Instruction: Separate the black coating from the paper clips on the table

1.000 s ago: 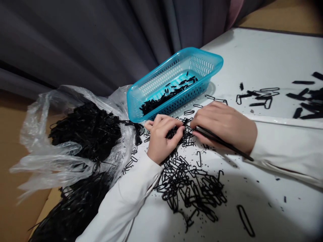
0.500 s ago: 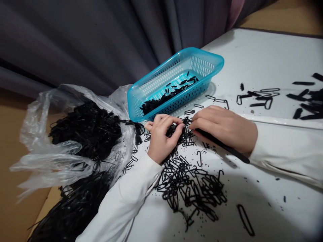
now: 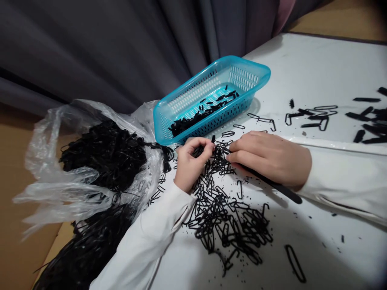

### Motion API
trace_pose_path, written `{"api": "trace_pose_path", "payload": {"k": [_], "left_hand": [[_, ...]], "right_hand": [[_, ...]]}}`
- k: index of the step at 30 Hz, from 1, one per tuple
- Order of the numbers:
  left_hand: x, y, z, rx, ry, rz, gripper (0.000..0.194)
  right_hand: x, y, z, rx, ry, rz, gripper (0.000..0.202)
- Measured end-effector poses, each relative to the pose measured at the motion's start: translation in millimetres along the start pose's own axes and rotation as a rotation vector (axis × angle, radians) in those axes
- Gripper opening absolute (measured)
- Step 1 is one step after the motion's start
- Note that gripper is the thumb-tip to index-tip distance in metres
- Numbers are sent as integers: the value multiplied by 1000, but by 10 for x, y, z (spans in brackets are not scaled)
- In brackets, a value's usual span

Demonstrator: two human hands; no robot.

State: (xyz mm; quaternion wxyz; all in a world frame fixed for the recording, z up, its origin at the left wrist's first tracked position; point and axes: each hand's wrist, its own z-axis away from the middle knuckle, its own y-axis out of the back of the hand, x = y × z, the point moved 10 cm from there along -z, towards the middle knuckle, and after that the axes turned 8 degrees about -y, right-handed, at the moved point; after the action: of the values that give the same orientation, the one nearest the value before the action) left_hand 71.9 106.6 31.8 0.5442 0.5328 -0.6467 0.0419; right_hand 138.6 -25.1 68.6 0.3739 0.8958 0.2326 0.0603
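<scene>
My left hand (image 3: pixel 192 162) is closed, thumb against forefinger, on a small black piece (image 3: pixel 213 139) that sticks up at the fingertips. Just right of it, my right hand (image 3: pixel 270 159) is wrapped round a dark stick-like tool (image 3: pixel 284 190), whose rear end juts out below the palm. Its front end is hidden among the fingers and black bits. Between and below both hands spreads a heap of thin black loops (image 3: pixel 232 225) on the white table (image 3: pixel 308 225). Behind the hands stands a blue basket (image 3: pixel 211 102) with short black pieces inside.
At the left a clear plastic bag (image 3: pixel 69 197) holds a tangle of black strips (image 3: pixel 105 157), with more black strips (image 3: pixel 87 249) below. Several black bars (image 3: pixel 373 121) and loose loops lie at the right. A dark curtain (image 3: pixel 105 48) hangs behind.
My left hand has shifted slightly left and its fingers have curled in more; a small black piece now shows upright at its fingertips. My right hand has moved down very slightly, still holding the tool.
</scene>
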Motion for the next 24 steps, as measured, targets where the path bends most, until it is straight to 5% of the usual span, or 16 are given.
{"api": "trace_pose_path", "payload": {"k": [8,24], "left_hand": [[87,35,5,27,-73,-100,6],[138,38,20,37,-89,-160,7]], "right_hand": [[117,30,-2,10,-135,-109,14],[132,-17,-2,-63,-145,-237,17]]}}
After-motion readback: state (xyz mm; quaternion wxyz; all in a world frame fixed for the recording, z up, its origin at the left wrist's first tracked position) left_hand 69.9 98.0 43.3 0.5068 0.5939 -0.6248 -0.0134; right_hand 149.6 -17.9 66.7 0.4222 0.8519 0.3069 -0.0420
